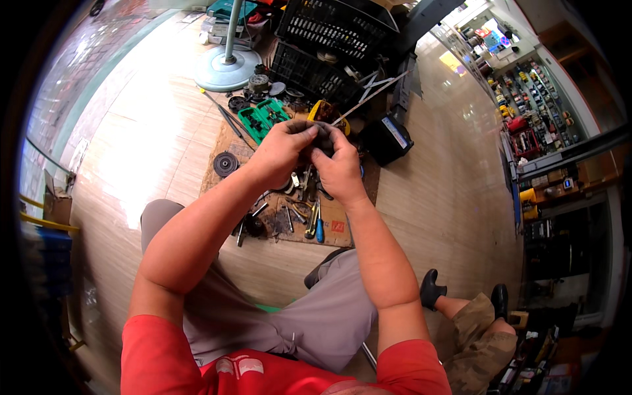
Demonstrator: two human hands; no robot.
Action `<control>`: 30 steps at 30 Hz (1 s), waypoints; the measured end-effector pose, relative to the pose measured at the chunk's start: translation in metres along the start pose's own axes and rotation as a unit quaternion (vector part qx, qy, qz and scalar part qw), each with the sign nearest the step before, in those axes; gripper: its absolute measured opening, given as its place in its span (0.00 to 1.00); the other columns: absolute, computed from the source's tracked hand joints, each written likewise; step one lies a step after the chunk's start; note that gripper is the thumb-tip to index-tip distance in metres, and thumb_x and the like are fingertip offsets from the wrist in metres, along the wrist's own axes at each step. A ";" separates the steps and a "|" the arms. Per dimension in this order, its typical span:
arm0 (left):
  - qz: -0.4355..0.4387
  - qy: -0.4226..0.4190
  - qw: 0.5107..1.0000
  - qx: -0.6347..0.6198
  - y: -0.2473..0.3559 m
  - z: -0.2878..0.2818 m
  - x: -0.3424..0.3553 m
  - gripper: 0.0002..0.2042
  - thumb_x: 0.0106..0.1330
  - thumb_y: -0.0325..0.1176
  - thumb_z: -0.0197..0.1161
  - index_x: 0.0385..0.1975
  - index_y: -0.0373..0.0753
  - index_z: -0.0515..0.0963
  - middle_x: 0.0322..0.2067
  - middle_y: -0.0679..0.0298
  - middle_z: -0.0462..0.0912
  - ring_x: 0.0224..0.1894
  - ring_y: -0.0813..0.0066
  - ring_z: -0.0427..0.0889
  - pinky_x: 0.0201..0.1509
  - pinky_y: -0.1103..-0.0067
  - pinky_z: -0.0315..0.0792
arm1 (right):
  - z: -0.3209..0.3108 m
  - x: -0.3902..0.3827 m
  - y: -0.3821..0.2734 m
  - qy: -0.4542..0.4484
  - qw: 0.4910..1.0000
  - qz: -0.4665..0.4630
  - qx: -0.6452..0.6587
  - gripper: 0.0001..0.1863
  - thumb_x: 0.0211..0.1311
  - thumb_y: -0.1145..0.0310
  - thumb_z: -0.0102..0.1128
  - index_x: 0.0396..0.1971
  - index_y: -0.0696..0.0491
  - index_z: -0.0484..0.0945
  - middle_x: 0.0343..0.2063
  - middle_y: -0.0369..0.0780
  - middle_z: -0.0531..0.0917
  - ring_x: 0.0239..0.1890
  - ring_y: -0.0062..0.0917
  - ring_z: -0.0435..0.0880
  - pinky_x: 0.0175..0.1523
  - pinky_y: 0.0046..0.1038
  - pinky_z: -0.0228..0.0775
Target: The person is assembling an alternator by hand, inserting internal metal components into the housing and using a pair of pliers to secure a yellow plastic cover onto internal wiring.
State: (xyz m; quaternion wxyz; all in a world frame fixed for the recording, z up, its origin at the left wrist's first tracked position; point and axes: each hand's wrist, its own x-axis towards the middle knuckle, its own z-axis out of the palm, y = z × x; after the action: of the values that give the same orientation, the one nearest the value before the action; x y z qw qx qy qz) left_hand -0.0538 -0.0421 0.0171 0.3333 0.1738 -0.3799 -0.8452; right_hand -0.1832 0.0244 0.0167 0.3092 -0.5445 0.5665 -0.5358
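Observation:
Both my arms reach forward over a cardboard sheet [273,237]. My left hand [284,149] is closed, thumb and fingers pinched together. Against it my right hand [338,170] is closed too, and the fingertips of both meet around something small and dark that I cannot make out. Beneath them lie several hand tools, among them a blue-handled screwdriver [320,232] and pliers [311,224]. Just beyond my hands are an opened green tool case [253,122] and a yellow container [317,108] with dark contents, partly hidden by my fingers. A black grooved wheel [226,164] rests left of my wrists.
Stacked black crates [336,33] stand ahead, beside a round pale stand base [227,71]. Right of my hands sits a black battery-like box [387,141]. Another person's legs [477,319] extend at the lower right. Shelves of goods [536,108] line the right side.

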 end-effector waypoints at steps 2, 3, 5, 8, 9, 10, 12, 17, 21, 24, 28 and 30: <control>0.008 0.019 1.000 -0.023 0.003 -0.002 0.002 0.10 0.70 0.31 0.55 0.43 0.31 0.74 0.37 0.58 0.81 0.38 0.69 0.82 0.43 0.76 0.77 | -0.001 0.002 0.003 0.004 1.000 0.012 0.014 0.21 0.58 0.79 0.59 0.52 0.61 0.71 0.41 0.39 0.82 0.42 0.20 0.81 0.50 0.24 0.74; 0.016 0.016 0.999 -0.046 0.004 -0.002 0.003 0.10 0.70 0.31 0.55 0.44 0.31 0.72 0.37 0.58 0.81 0.39 0.67 0.83 0.45 0.76 0.77 | 0.000 0.003 0.005 -0.003 0.999 0.019 0.051 0.21 0.58 0.79 0.60 0.52 0.61 0.71 0.41 0.39 0.82 0.42 0.20 0.81 0.50 0.25 0.74; 0.037 0.034 0.998 -0.047 0.001 -0.004 0.006 0.11 0.71 0.31 0.53 0.44 0.30 0.72 0.37 0.58 0.82 0.38 0.69 0.83 0.42 0.78 0.77 | 0.001 0.004 0.007 -0.011 0.997 0.026 0.074 0.21 0.57 0.78 0.61 0.52 0.61 0.71 0.41 0.40 0.82 0.42 0.21 0.81 0.50 0.25 0.74; 0.054 0.052 0.996 -0.043 -0.001 -0.005 0.006 0.11 0.71 0.31 0.52 0.45 0.29 0.72 0.37 0.58 0.82 0.37 0.70 0.83 0.41 0.78 0.77 | 0.000 0.003 0.009 -0.026 0.998 0.030 0.040 0.21 0.58 0.79 0.60 0.53 0.61 0.70 0.43 0.39 0.81 0.44 0.21 0.80 0.51 0.25 0.74; 0.057 0.056 0.996 -0.040 -0.001 -0.005 0.006 0.11 0.71 0.31 0.52 0.45 0.29 0.72 0.37 0.57 0.82 0.37 0.69 0.83 0.41 0.78 0.78 | 0.000 0.002 0.009 -0.038 0.998 0.034 0.033 0.21 0.59 0.81 0.58 0.54 0.61 0.69 0.45 0.39 0.80 0.46 0.21 0.79 0.52 0.24 0.74; 0.057 0.058 0.996 -0.041 0.000 -0.004 0.005 0.11 0.71 0.31 0.52 0.45 0.29 0.72 0.37 0.57 0.82 0.37 0.69 0.84 0.41 0.77 0.78 | 0.000 0.002 0.009 -0.050 0.998 0.037 0.027 0.21 0.60 0.83 0.56 0.55 0.60 0.69 0.46 0.38 0.80 0.48 0.21 0.78 0.53 0.24 0.74; 0.055 0.057 0.996 -0.042 0.002 0.000 0.002 0.11 0.71 0.31 0.52 0.45 0.29 0.72 0.37 0.56 0.82 0.37 0.68 0.84 0.42 0.76 0.79 | 0.000 0.002 0.014 -0.050 0.998 0.031 0.033 0.22 0.60 0.84 0.55 0.56 0.60 0.67 0.47 0.38 0.79 0.49 0.21 0.79 0.54 0.25 0.74; 0.045 0.065 0.996 -0.039 0.006 -0.002 0.000 0.11 0.72 0.31 0.51 0.45 0.28 0.71 0.36 0.55 0.82 0.36 0.67 0.84 0.41 0.75 0.80 | 0.006 0.001 0.015 -0.054 0.997 0.036 0.047 0.24 0.60 0.86 0.53 0.57 0.60 0.66 0.47 0.39 0.79 0.49 0.22 0.79 0.55 0.26 0.74; 0.051 0.062 0.995 -0.051 0.003 -0.006 0.004 0.09 0.71 0.33 0.54 0.43 0.33 0.70 0.35 0.57 0.81 0.35 0.65 0.84 0.39 0.72 0.79 | 0.006 0.001 0.012 -0.057 0.998 0.024 0.025 0.24 0.60 0.86 0.53 0.57 0.60 0.66 0.47 0.39 0.79 0.48 0.22 0.80 0.56 0.26 0.73; 0.062 0.073 0.993 -0.073 0.003 -0.007 0.006 0.09 0.71 0.33 0.54 0.42 0.33 0.70 0.34 0.56 0.81 0.34 0.65 0.83 0.39 0.72 0.79 | 0.009 0.001 0.007 -0.051 0.995 0.021 0.080 0.22 0.59 0.84 0.55 0.54 0.60 0.69 0.44 0.38 0.81 0.45 0.20 0.80 0.54 0.24 0.73; 0.055 0.096 0.991 -0.075 0.013 -0.006 0.004 0.10 0.71 0.32 0.53 0.43 0.31 0.70 0.32 0.57 0.80 0.32 0.65 0.83 0.37 0.72 0.79 | 0.003 -0.002 -0.004 -0.086 0.994 0.046 0.046 0.16 0.61 0.80 0.58 0.49 0.60 0.75 0.42 0.34 0.82 0.44 0.15 0.77 0.52 0.21 0.70; 0.057 0.094 0.990 -0.086 0.017 -0.004 0.003 0.12 0.71 0.32 0.52 0.46 0.29 0.68 0.30 0.56 0.80 0.29 0.65 0.83 0.33 0.74 0.80 | 0.001 -0.003 -0.011 -0.095 0.994 0.058 0.022 0.13 0.61 0.78 0.59 0.46 0.60 0.78 0.39 0.33 0.83 0.42 0.13 0.76 0.51 0.20 0.70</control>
State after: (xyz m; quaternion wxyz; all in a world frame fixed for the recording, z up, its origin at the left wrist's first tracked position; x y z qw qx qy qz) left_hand -0.0462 -0.0549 0.0270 0.4287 0.2015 -0.2817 -0.8344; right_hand -0.1781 0.0288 0.0257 0.4041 -0.5521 0.5537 -0.4747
